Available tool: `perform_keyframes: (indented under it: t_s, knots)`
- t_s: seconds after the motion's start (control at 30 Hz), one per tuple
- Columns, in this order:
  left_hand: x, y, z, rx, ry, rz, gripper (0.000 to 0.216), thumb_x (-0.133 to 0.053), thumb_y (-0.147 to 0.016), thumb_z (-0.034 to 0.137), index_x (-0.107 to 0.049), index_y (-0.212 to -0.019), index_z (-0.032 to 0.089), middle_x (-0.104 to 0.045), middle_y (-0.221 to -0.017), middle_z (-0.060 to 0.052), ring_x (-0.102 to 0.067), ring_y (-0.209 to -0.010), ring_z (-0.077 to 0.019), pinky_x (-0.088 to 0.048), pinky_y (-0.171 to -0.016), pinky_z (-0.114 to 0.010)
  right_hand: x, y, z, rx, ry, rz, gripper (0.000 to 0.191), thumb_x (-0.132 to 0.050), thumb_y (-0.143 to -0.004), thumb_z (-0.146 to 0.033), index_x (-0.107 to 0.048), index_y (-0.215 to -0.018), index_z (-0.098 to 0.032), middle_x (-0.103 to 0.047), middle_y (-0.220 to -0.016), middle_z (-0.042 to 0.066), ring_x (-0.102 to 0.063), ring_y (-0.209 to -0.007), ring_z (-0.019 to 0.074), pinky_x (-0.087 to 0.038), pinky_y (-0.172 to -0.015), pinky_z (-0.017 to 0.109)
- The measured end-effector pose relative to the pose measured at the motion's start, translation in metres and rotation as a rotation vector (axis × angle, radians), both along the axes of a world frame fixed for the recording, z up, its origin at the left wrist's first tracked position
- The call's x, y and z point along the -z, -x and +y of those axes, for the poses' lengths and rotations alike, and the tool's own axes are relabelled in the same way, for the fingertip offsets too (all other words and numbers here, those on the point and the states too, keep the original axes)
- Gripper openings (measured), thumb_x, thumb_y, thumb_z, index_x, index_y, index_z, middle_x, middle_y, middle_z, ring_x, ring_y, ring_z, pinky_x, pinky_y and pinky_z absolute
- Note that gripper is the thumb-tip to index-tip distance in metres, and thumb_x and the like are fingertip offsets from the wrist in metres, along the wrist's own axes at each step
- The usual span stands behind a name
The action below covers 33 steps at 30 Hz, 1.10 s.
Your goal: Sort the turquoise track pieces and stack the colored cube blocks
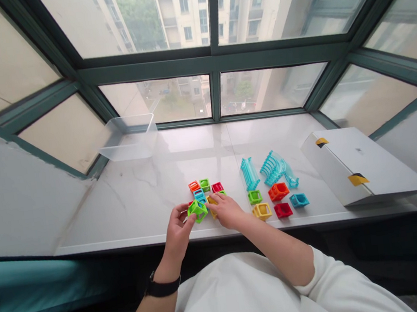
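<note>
Fingers of the left hand [178, 233] curl together against the near side of a lime-green open-frame plastic cube [198, 211], lifted just off the bench and tilted. Fingers of the right hand [226, 210] spread over a yellow plastic block [212, 207], just beside that cube; they rest on the block, but whether they clamp it is impossible to tell. Both pieces look light, stiff and smooth-walled, so they would likely be easy to turn but could slip. The cube's open frame edges seem the surest place to pinch it, and the yellow block's outer walls the best place to hold it.

Directly beyond the fingers, a tight cluster almost touches the two pieces: an orange block [193, 186], a green block [205, 185], a blue block [198, 195] and a red block [217, 187]. Any sideways move could knock these. To the right of the fingers lies a second group of coloured blocks, including a red one [283, 210], with ribbed teal curved pieces [274, 168] behind it. Farther right, a white cardboard box [361, 165] lies on the marble bench [141, 199]. Far beyond and left of the fingers, a clear plastic bin [128, 138] stands against the window [211, 57].
</note>
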<state>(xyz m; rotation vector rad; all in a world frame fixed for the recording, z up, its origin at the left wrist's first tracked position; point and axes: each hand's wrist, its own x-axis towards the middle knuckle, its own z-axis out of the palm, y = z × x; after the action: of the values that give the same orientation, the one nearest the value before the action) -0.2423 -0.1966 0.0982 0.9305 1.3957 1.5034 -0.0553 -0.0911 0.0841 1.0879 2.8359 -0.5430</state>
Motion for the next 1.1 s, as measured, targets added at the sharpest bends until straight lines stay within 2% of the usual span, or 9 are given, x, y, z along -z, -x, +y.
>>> perform_keyframes:
  t_s: [0.13, 0.23, 0.37, 0.47, 0.57, 0.73, 0.87, 0.97, 1.1]
  knots:
    - [-0.016, -0.008, 0.006, 0.048, -0.026, -0.284, 0.034, -0.077, -0.092, 0.041, -0.064, -0.118, 0.023, -0.071, -0.12, -0.006, -0.071, -0.109, -0.0213, -0.06, -0.099, -0.041, -0.009, -0.002, 0.0, 0.059, 0.04, 0.136, 0.065, -0.063, -0.095, -0.017, -0.048, -0.158, -0.02, -0.039, -0.167, 0.019, -0.038, -0.154, 0.0345, -0.037, -0.124, 0.052]
    - [-0.025, -0.017, 0.014, 0.06, -0.034, -0.368, 0.033, -0.081, -0.089, 0.04, -0.066, -0.113, 0.022, -0.074, -0.118, -0.007, -0.072, -0.111, -0.0238, -0.059, -0.101, -0.045, -0.026, -0.01, -0.002, 0.184, 0.044, 0.435, 0.051, -0.052, -0.099, -0.011, -0.058, -0.149, -0.021, -0.056, -0.154, 0.015, -0.05, -0.145, 0.0274, -0.042, -0.121, 0.047]
    - [-0.031, -0.031, 0.026, 0.104, -0.027, -0.456, 0.035, -0.082, -0.087, 0.041, -0.067, -0.112, 0.022, -0.076, -0.119, -0.008, -0.073, -0.111, -0.0266, -0.06, -0.101, -0.048, -0.059, -0.03, -0.012, 0.282, 0.142, 0.834, 0.03, -0.05, -0.107, -0.027, -0.069, -0.131, -0.026, -0.073, -0.126, 0.008, -0.068, -0.118, 0.0222, -0.055, -0.104, 0.039]
    - [-0.035, -0.044, 0.034, 0.164, -0.017, -0.506, 0.034, -0.081, -0.089, 0.04, -0.068, -0.114, 0.022, -0.076, -0.12, -0.009, -0.074, -0.111, -0.0268, -0.06, -0.1, -0.047, -0.08, -0.045, -0.023, 0.287, 0.206, 0.955, 0.025, -0.054, -0.107, -0.034, -0.072, -0.12, -0.025, -0.075, -0.116, 0.007, -0.071, -0.106, 0.0205, -0.058, -0.09, 0.033]
    - [-0.04, -0.06, 0.04, 0.243, -0.03, -0.528, 0.033, -0.081, -0.089, 0.039, -0.07, -0.116, 0.022, -0.075, -0.127, -0.01, -0.073, -0.116, -0.0272, -0.059, -0.101, -0.044, -0.09, -0.057, -0.031, 0.316, 0.214, 0.999, 0.023, -0.06, -0.104, -0.038, -0.073, -0.116, -0.024, -0.075, -0.109, 0.007, -0.071, -0.098, 0.0196, -0.059, -0.084, 0.032]
    - [-0.047, -0.08, 0.041, 0.33, -0.03, -0.444, 0.037, -0.076, -0.091, 0.032, -0.072, -0.126, 0.025, -0.065, -0.147, -0.01, -0.063, -0.133, -0.0301, -0.054, -0.11, -0.043, -0.089, -0.077, -0.038, 0.385, 0.215, 1.068, 0.017, -0.068, -0.099, -0.039, -0.075, -0.1, -0.024, -0.072, -0.1, 0.006, -0.069, -0.091, 0.0195, -0.061, -0.076, 0.031]
    - [-0.05, -0.084, 0.033, 0.43, -0.081, -0.329, 0.05, -0.069, -0.091, 0.027, -0.065, -0.141, 0.028, -0.054, -0.158, -0.008, -0.052, -0.144, -0.0335, -0.05, -0.116, -0.047, -0.084, -0.09, -0.043, 0.424, 0.155, 1.124, 0.013, -0.072, -0.097, -0.036, -0.075, -0.094, -0.025, -0.069, -0.102, 0.007, -0.069, -0.095, 0.0209, -0.062, -0.076, 0.032]
    - [-0.052, -0.086, 0.025, 0.457, -0.148, -0.181, 0.056, -0.071, -0.091, 0.031, -0.059, -0.146, 0.029, -0.055, -0.156, -0.01, -0.055, -0.141, -0.034, -0.051, -0.115, -0.049, -0.082, -0.096, -0.047, 0.449, 0.106, 1.133, 0.01, -0.073, -0.095, -0.034, -0.075, -0.093, -0.025, -0.068, -0.104, 0.007, -0.069, -0.098, 0.022, -0.063, -0.08, 0.034]
    - [-0.053, -0.09, 0.02, 0.349, -0.168, 0.056, 0.052, -0.075, -0.09, 0.029, -0.06, -0.141, 0.029, -0.059, -0.144, -0.012, -0.064, -0.128, -0.0306, -0.054, -0.111, -0.049, -0.082, -0.097, -0.051, 0.417, 0.06, 1.098, 0.006, -0.075, -0.094, -0.03, -0.074, -0.09, -0.026, -0.068, -0.103, 0.006, -0.069, -0.097, 0.0219, -0.062, -0.087, 0.037]
